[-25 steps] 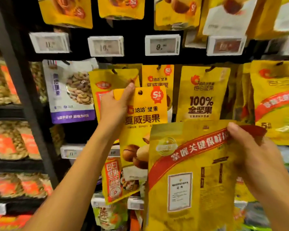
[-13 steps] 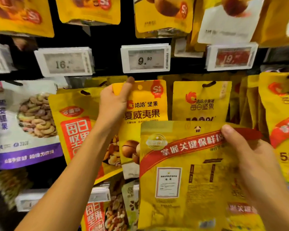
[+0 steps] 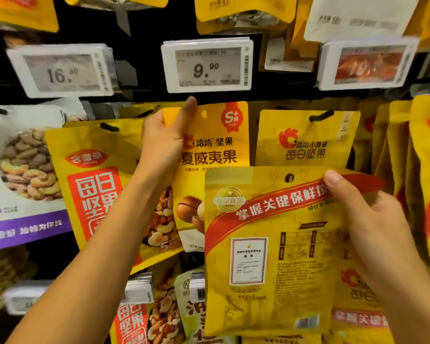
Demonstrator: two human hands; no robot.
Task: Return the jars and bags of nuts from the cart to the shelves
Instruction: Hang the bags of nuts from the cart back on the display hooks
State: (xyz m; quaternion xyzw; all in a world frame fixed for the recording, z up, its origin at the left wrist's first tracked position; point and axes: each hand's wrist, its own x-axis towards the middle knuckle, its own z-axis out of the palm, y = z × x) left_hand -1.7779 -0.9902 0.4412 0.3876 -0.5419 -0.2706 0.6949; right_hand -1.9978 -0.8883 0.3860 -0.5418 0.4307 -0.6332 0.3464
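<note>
The left hand is up at the display, pinching the top left corner of the macadamia bag, with the forefinger laid along its top edge just under the 9.90 price tag. The right hand is lower, gripping a second bag by its upper right corner, thumb on the printed back, which faces out. From where I stand, the trouble looks to be the small hang hole. I can make out nothing through it, and the peg it is meant for is hidden behind the pack. A one-cornered pinch lets the bag swing, so the hole could miss the peg tip, and letting go too soon would drop the bag onto the lower rows. The second bag overlaps the macadamia bag's lower right part and could nudge it off line. The macadamia bag sits against the shelf between the mixed-nut bag on its left and the daily-nut bag on its right, above and left of the right hand. The second bag is held in front of the display, not yet hung on anything.
</note>
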